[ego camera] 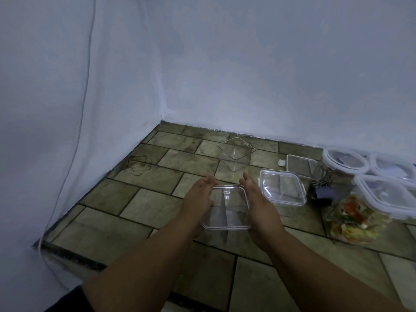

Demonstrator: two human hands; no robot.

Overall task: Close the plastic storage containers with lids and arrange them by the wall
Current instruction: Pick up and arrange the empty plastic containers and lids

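Bare floor tiles (144,176) stretched across the left and centre of the frame, giving a hand open passage up to the left wall (45,86) and the back wall (270,86). An open clear container (236,154) stood alone near the back wall. The right side was crowded: lidded containers (282,186), binder clips (322,190) and a clear bag (358,219) sat close together. A thin cable (67,154) ran down the left wall.

At the frame's right edge, a rectangular lidded container (387,197) and a second lidded container (396,167) above it are cut off; their contents are too dim to tell.
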